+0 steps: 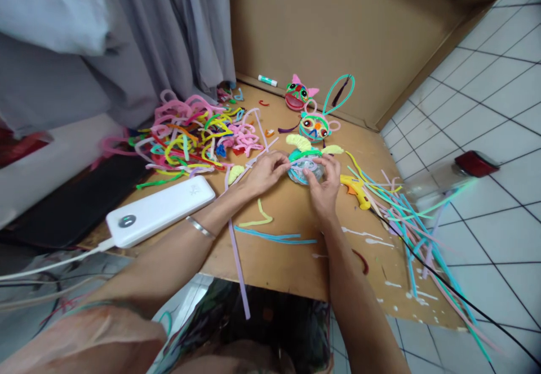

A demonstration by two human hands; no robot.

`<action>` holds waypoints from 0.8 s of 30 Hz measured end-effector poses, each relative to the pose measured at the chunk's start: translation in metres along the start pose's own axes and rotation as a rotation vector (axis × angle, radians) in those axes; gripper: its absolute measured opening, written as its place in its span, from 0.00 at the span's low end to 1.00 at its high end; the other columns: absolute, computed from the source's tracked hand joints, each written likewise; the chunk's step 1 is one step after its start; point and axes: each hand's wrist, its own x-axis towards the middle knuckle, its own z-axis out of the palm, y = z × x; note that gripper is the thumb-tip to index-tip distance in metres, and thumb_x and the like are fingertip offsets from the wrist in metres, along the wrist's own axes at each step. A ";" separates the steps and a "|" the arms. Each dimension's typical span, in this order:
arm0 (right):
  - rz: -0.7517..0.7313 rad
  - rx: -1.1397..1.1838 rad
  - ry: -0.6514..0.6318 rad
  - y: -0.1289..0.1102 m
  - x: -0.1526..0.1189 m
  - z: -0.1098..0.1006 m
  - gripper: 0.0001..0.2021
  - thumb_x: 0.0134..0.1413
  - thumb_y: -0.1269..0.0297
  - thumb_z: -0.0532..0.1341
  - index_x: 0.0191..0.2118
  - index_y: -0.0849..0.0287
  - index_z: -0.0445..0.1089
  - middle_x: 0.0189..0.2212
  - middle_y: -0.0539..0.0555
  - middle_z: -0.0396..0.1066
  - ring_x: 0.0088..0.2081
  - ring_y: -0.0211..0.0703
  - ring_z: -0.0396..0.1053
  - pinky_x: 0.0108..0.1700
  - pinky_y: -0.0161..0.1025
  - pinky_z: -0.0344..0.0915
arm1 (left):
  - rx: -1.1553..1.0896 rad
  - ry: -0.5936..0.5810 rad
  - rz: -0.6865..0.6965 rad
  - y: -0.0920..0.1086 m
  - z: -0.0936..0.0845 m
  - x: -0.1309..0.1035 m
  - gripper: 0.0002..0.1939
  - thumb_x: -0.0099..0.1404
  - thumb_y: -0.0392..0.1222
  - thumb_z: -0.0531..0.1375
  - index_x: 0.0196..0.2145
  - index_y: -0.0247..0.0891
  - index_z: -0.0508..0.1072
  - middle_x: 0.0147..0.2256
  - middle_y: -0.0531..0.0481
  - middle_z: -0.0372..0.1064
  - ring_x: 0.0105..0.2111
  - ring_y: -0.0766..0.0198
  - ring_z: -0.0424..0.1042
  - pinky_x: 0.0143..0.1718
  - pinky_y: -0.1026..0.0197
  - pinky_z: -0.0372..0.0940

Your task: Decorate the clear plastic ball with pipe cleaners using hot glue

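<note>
My right hand [324,187] is closed around the side of a round pipe-cleaner figure [301,174], thumb on its front. Green, lilac and blue bands cover the figure, and pale yellow coiled pieces stick up from its top. At the figure's left edge, my left hand [269,172] pinches a thin lilac pipe cleaner laid across the front. Just right of my right hand lies a yellow glue gun [358,191]. Blue pipe cleaners [274,236] and a bent yellow one [261,220] lie on the cardboard in front of my hands.
A tangled heap of coloured pipe cleaners [198,132] and a white power bank [160,212] sit on the left. Two finished-looking animal heads, one pink-eared [296,94] and one with a loop [315,127], stand behind. Straight pipe cleaners [416,233] overhang the right edge.
</note>
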 end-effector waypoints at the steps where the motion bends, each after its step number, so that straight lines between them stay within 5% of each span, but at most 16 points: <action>1: 0.008 0.004 -0.004 0.000 0.000 0.000 0.11 0.52 0.59 0.66 0.42 0.52 0.72 0.50 0.56 0.65 0.56 0.51 0.65 0.64 0.56 0.60 | -0.007 0.004 0.007 -0.002 0.001 0.000 0.11 0.69 0.45 0.55 0.33 0.36 0.72 0.38 0.44 0.75 0.38 0.59 0.72 0.44 0.55 0.67; 10: 0.070 0.103 -0.013 -0.002 0.002 -0.002 0.16 0.48 0.58 0.68 0.45 0.52 0.73 0.50 0.56 0.66 0.57 0.51 0.64 0.64 0.54 0.60 | -0.012 -0.006 0.031 -0.003 0.001 -0.001 0.12 0.70 0.44 0.53 0.32 0.38 0.70 0.47 0.40 0.74 0.49 0.54 0.73 0.53 0.51 0.66; 19: 0.173 0.223 0.063 0.001 -0.002 0.004 0.09 0.50 0.60 0.64 0.35 0.54 0.64 0.45 0.53 0.68 0.53 0.46 0.67 0.59 0.48 0.63 | -0.015 -0.026 0.018 0.005 -0.002 -0.003 0.12 0.68 0.46 0.54 0.32 0.37 0.72 0.51 0.38 0.73 0.57 0.51 0.69 0.57 0.50 0.65; 24: 0.098 0.131 0.048 -0.001 -0.001 0.002 0.05 0.49 0.65 0.62 0.33 0.54 0.66 0.44 0.53 0.67 0.53 0.47 0.66 0.59 0.48 0.63 | -0.023 -0.050 0.023 0.003 -0.004 -0.002 0.12 0.68 0.47 0.55 0.33 0.37 0.72 0.54 0.37 0.71 0.57 0.51 0.69 0.58 0.48 0.64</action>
